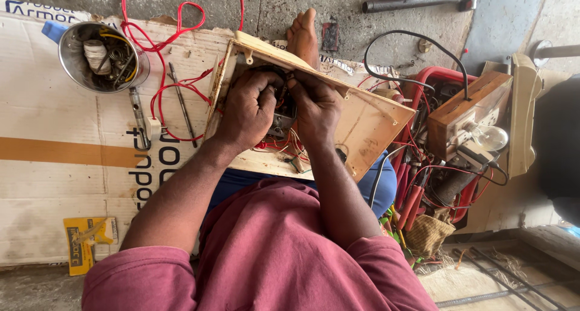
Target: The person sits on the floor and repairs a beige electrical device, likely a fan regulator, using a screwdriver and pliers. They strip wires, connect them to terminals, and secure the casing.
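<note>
Inside the open wooden box [362,121], which is propped on the cardboard [54,160] right of the steel bowl [99,56], both the left hand [249,109] and right hand [315,109] are curled, fingers closed on the wired part [283,115].

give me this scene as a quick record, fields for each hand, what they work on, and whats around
left hand: left hand reaches into the open cream casing, fingers curled at the wiring
right hand: right hand beside it, fingers bent on the same wiring
worked item: cream casing, tilted open, red wires inside
support: foot against the casing's far edge
to the left: steel bowl of small parts, red wire, screwdriver, on flattened cardboard
to the right: wooden board with a bulb, red crate of tools
grip detail: what the fingers pinch is hidden
</note>
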